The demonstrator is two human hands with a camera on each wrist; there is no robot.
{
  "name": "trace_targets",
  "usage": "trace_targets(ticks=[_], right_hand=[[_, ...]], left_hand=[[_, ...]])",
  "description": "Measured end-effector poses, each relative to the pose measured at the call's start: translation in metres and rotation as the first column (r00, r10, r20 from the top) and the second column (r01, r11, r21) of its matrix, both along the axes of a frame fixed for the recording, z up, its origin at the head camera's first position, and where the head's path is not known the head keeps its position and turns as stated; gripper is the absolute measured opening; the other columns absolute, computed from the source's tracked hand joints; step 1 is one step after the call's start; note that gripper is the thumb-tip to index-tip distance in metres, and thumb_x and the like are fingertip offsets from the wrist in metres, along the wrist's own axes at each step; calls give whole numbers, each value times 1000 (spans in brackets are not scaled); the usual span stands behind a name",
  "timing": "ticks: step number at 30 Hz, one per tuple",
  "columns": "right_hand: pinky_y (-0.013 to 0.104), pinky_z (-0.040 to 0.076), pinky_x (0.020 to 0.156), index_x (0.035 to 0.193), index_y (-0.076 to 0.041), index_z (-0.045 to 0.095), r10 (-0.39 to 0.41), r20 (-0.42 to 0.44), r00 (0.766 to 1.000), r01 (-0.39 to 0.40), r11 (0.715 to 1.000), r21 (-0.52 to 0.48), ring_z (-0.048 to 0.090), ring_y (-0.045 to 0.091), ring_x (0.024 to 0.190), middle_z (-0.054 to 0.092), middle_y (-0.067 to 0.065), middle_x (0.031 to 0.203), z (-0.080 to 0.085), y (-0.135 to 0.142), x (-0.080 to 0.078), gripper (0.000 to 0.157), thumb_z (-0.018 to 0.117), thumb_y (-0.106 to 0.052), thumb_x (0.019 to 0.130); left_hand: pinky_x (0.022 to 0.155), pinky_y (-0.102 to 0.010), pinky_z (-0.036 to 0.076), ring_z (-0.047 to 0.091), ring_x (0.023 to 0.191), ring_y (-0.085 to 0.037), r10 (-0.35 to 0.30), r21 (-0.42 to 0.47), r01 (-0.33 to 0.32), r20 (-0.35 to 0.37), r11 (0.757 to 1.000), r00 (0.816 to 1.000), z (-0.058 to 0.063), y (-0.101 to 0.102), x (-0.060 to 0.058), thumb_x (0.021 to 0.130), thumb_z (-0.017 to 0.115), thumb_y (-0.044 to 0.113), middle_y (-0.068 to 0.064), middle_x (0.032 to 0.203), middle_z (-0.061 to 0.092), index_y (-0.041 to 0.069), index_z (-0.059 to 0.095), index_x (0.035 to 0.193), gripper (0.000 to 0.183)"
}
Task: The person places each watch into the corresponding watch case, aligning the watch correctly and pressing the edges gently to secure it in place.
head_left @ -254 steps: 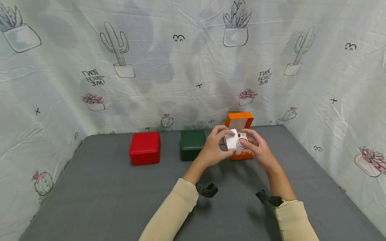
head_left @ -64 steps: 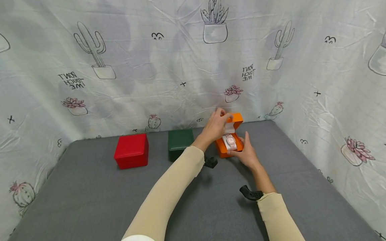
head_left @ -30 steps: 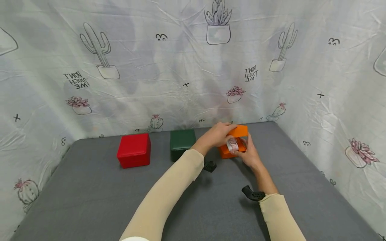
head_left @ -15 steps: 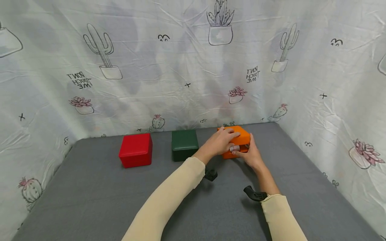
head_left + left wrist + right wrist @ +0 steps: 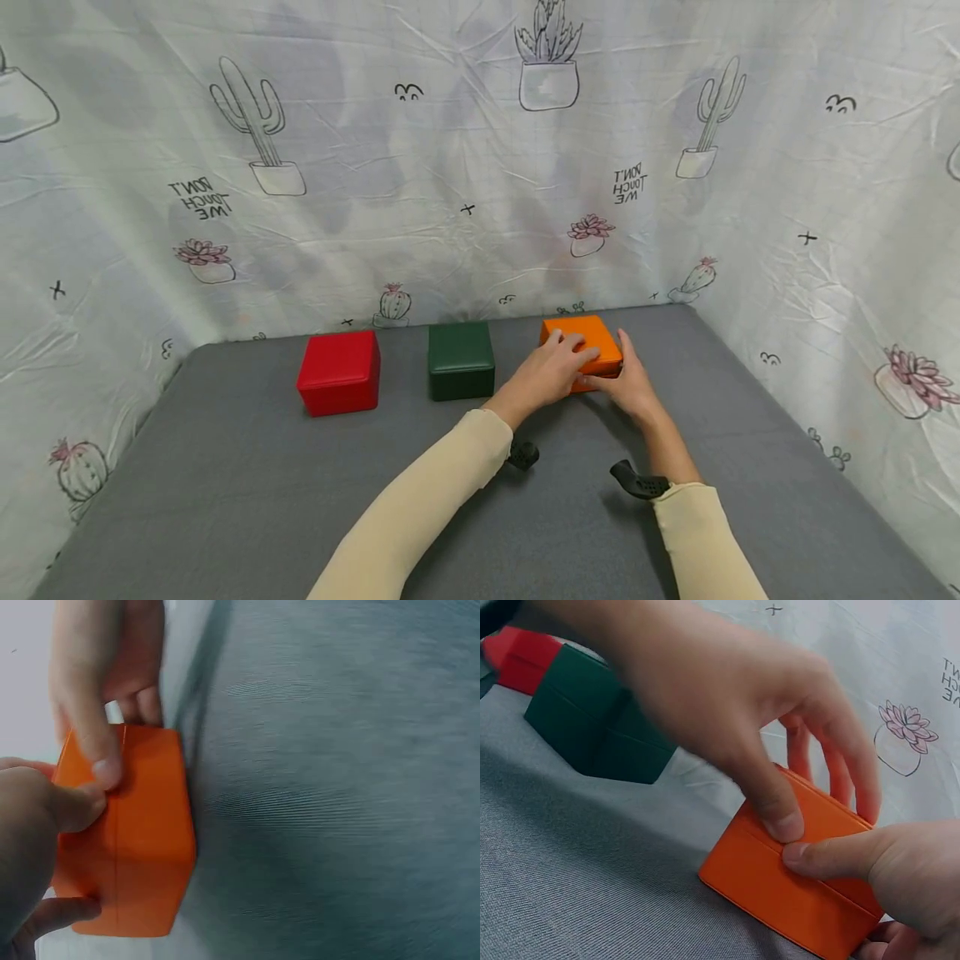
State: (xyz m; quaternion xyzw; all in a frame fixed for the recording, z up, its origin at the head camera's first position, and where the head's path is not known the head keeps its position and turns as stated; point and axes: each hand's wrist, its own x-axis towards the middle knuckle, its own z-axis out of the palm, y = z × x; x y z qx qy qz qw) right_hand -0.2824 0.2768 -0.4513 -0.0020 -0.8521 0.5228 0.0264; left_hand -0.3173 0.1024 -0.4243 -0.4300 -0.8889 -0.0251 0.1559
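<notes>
An orange watch box (image 5: 581, 337) sits at the back right of the grey table, its lid down. My left hand (image 5: 551, 367) lies over the lid from the left, with fingers on top and the thumb on the front face. From the right, my right hand (image 5: 630, 383) grips the lower part, thumb on the front and fingers at the right side. In the right wrist view, the left thumb (image 5: 784, 825) and right thumb (image 5: 806, 859) meet near the seam of the orange box (image 5: 780, 892). The watch is hidden inside.
Left of the orange box stands a green box (image 5: 461, 362), also with its lid down. Farther left is a red box (image 5: 340, 373). A patterned cloth (image 5: 420, 150) hangs behind the table and along both sides.
The pale pink watch on its white cushion went from my hands into the orange box. My left hand swung the lid down over it while the right hand stayed at the base.
</notes>
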Motion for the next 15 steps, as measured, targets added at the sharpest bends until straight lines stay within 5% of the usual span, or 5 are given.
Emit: trace_targets(ticks=[7,15], right_hand=[[56,34,109,157,-12,2,9,-4,1000,-9,999,46,34,44,134,19,27,156,2,3,-3,99,72,-22,87],[64,31,109,154,-10,21,5,-106,994,17,977,211,27,46,142,24,23,157,23,8,8,78,64,-34,93]], left_hand=[[89,-34,56,48,124,-27,59,-50,-59,15,997,998,-4,3,10,97,57,31,-6,143,45,26,46,139,43],[117,-43,32,26,147,-27,102,-147,-89,80,985,992,7,-9,15,97,52,45,-5,159,27,28,29,152,61]])
